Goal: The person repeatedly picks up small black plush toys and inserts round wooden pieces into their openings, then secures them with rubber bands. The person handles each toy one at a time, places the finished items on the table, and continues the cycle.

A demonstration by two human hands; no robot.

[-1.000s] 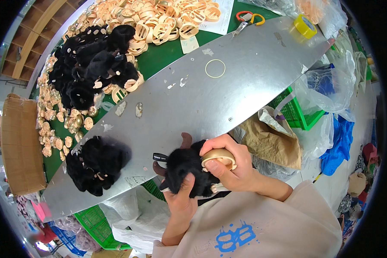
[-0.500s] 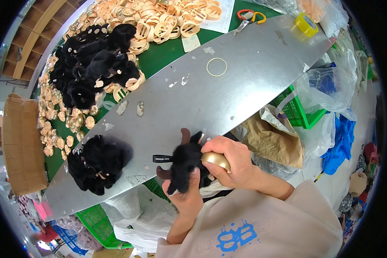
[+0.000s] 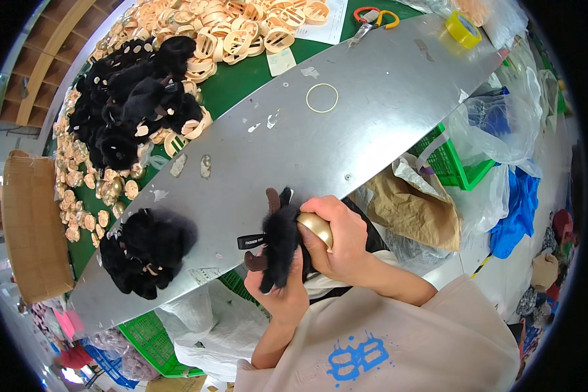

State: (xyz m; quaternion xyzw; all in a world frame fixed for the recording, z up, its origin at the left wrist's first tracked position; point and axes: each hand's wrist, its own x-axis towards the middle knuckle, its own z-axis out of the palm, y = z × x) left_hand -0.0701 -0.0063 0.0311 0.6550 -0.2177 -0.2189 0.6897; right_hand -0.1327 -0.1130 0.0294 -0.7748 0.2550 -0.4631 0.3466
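Head view, one person at a long grey metal worktop (image 3: 372, 124).

Right hand (image 3: 336, 238): fingers curled and pressed around a rounded gold-coloured piece (image 3: 317, 227), which sits against the black fur piece (image 3: 279, 248). Grip is closed on it.

Left hand (image 3: 282, 294): below the fur, thumb pushed up against its lower end, fingers wrapped under; the fur is pinched between this hand and the right one. A black ribbon tag (image 3: 250, 241) sticks out to the left of the fur, and a dark brown clip part (image 3: 257, 260) shows beneath it. The held fur item is at the near edge of the worktop, just in front of the person's chest.

On the worktop: a small heap of black fur pieces (image 3: 144, 251) to the left, well apart from the hands; a yellow rubber band (image 3: 322, 97) near the middle.

Beyond the worktop, on green surface: a larger black fur pile (image 3: 134, 104) among many beige plastic clips (image 3: 235, 32). Scissors (image 3: 372, 18) and a yellow tape roll (image 3: 462, 29) lie at the far end.
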